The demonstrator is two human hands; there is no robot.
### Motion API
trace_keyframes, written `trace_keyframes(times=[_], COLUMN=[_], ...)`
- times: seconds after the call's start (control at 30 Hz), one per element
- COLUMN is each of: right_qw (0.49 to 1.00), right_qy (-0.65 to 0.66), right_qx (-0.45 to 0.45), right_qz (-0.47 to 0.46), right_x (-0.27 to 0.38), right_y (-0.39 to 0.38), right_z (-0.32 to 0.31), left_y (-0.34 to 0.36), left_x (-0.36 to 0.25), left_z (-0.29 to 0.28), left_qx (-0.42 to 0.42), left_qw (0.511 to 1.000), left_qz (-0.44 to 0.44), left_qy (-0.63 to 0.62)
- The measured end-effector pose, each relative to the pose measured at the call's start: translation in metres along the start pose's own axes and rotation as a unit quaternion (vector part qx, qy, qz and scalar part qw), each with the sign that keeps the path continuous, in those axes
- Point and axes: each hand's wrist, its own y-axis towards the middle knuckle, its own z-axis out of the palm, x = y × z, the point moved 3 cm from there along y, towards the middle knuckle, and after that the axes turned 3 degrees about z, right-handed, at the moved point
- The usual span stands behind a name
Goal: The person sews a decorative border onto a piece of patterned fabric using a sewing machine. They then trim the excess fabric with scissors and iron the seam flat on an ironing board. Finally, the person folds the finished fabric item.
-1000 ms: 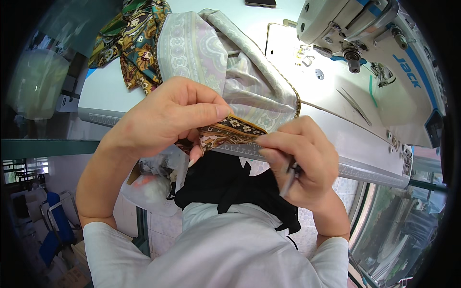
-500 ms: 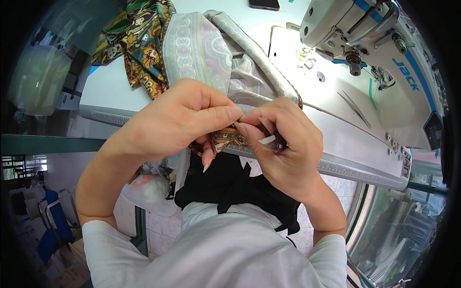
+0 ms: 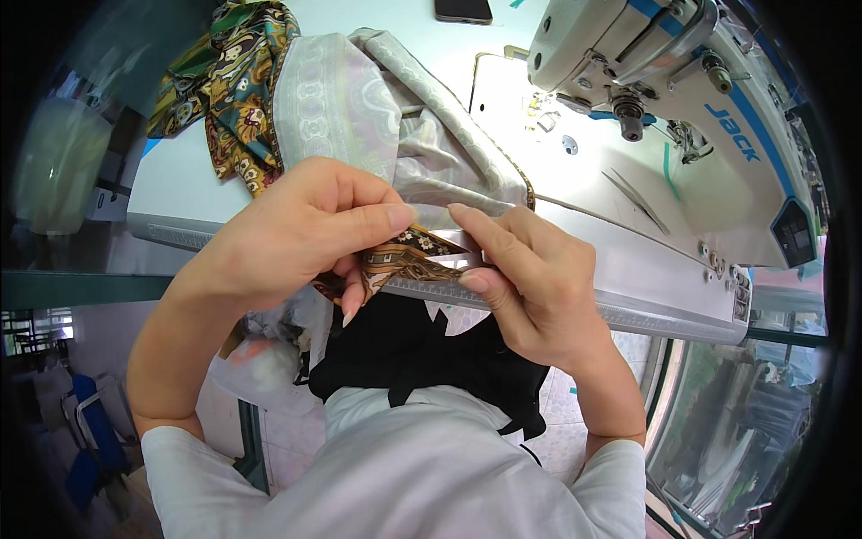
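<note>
My left hand (image 3: 314, 225) pinches the edge of a printed cloth (image 3: 337, 103) between thumb and index finger, at the table's front edge. Below that pinch a brown and gold patterned fold (image 3: 395, 262) hangs, with more of it tucked under the curled fingers. My right hand (image 3: 543, 278) is wrapped round thread snips (image 3: 456, 261), whose pale blades point left at the fold. The handle is hidden in the palm. Thumb and index finger stand apart on either side of the blades; the thumb tip is at the fold's right end. Whether the blades touch the cloth, I cannot tell.
A white sewing machine (image 3: 682, 81) stands on the table at right, with tweezers (image 3: 636, 202) lying near it. A phone (image 3: 463, 10) lies at the far edge. A ruler strip (image 3: 620, 316) runs along the table front. A plastic bag (image 3: 265, 364) hangs below left.
My right thumb and index finger have let go of the cloth edge and spread apart. The snips' blades have come forward to the fold. My left hand keeps its pinch.
</note>
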Motion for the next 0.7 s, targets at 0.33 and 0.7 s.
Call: trace_keyframes(times=[0.33, 0.7], right_qw=[0.999, 0.999], right_qy=[-0.011, -0.028], right_qx=[-0.033, -0.033], right_qz=[-0.01, -0.018], right_x=[-0.0005, 0.0017], right_y=[0.0014, 0.0045], right_z=[0.0086, 0.009], left_y=[0.0, 0.0029], left_x=[-0.0014, 0.0027], left_z=[0.0018, 0.0002], left_qx=[0.004, 0.015], left_qw=[1.0, 1.0], left_qz=[-0.002, 0.012], left_qy=[0.002, -0.019])
